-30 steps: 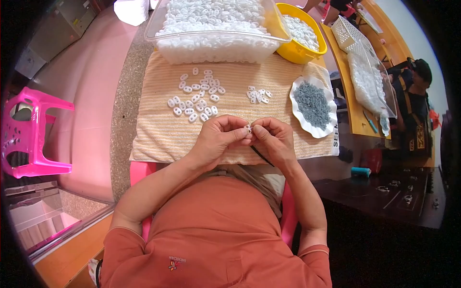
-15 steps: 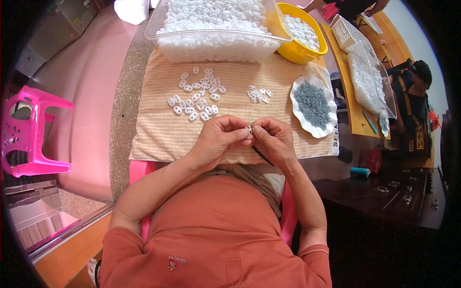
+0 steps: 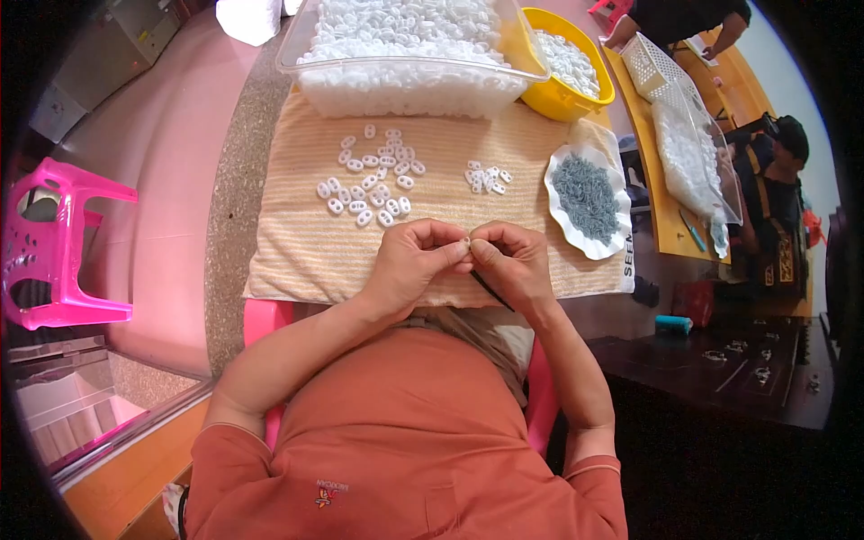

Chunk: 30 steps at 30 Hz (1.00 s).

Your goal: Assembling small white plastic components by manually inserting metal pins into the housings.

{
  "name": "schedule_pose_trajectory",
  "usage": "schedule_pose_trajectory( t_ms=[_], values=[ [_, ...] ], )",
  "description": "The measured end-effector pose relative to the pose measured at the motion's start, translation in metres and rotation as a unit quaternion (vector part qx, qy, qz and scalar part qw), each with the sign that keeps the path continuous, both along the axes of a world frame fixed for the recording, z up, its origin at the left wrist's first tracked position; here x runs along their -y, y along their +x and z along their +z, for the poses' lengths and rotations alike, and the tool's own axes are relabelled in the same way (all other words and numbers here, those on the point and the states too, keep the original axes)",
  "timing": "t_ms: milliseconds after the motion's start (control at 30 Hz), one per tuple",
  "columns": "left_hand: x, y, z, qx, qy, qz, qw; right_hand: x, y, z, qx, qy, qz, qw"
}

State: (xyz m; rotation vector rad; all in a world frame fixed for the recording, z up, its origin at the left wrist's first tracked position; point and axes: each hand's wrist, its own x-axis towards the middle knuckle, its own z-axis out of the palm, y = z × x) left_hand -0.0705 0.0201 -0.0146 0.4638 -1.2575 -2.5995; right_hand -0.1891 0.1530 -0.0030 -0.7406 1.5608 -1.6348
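Over the near edge of a striped beige towel [image 3: 297,261]: left hand [image 3: 409,265] and right hand [image 3: 513,265] brought together, fingertips nearly touching. Between them, 1 small white plastic piece [image 3: 465,243], pinched by thumb and forefinger of the left hand. Right hand curled shut around a thin dark tool [image 3: 490,290], its shaft slanting down and to the right from under the palm, tip hidden at the white piece.

Farther up the towel, to the left: a loose scatter of white oval pieces [image 3: 369,184], lying flat and well apart from the hands. To the right of that, a smaller cluster of white pieces [image 3: 486,175]. At the towel's right edge, a white scalloped dish [image 3: 562,225] heaped with small grey parts [image 3: 585,184].

Beyond the towel: a clear plastic tub [image 3: 297,58] full of white pieces, and beside it on the right a yellow bowl [image 3: 540,99], also holding white pieces. Off to the left, a pink plastic stool [image 3: 63,243] on the floor. Far right, another person in a dark cap [image 3: 792,135] at an orange table [image 3: 670,238].
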Motion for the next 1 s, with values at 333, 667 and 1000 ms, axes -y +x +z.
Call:
schedule_pose_trajectory(
  t_ms=[333,667,1000],
  values=[
    [0.003,0.0,-0.002,0.0,0.032,0.001,0.999,0.001,0.002,0.003,0.05,0.017,-0.027,0.998],
    [0.004,0.002,-0.001,-0.005,0.048,-0.005,0.999,-0.001,0.002,0.006,0.113,-0.03,-0.002,0.993],
    [0.001,0.005,0.009,0.004,0.053,-0.003,0.999,-0.004,-0.003,0.003,0.012,0.044,0.015,0.999]
  ],
)
